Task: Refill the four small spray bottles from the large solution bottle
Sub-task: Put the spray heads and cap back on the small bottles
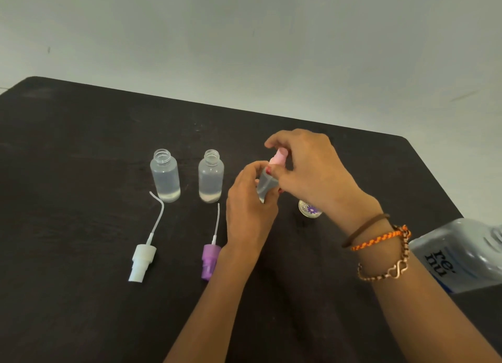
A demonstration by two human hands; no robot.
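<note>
Right hand (307, 170): fingertips pinch the pink spray cap (278, 156) atop the third small bottle (265, 184). Left hand (248, 199): fingers wrapped round that bottle's clear body, holding it near the middle of the black table (81, 145). I cannot tell whether its base touches the tabletop. I judge the step in hand to be turning the cap; whether it is going off or on I cannot tell from this view, nor the fill level, since the fingers cover most of the body.

To the left stand two open small bottles, the leftmost (165, 176) and the second (211, 176), both upright, uncapped and holding clear liquid. Their pumps lie toward the near edge in front of them: white spray pump (142, 262) and purple spray pump (210, 261), dip tubes pointing away from me.

The fourth bottle (310, 208), flower-patterned, shows only partly under my right wrist. The large solution bottle (461, 254) is at the right edge, tilted in view.

Next move, by my judgement: finish the cap turn with a steady counter-grip, then deal with the fourth bottle without knocking it.
</note>
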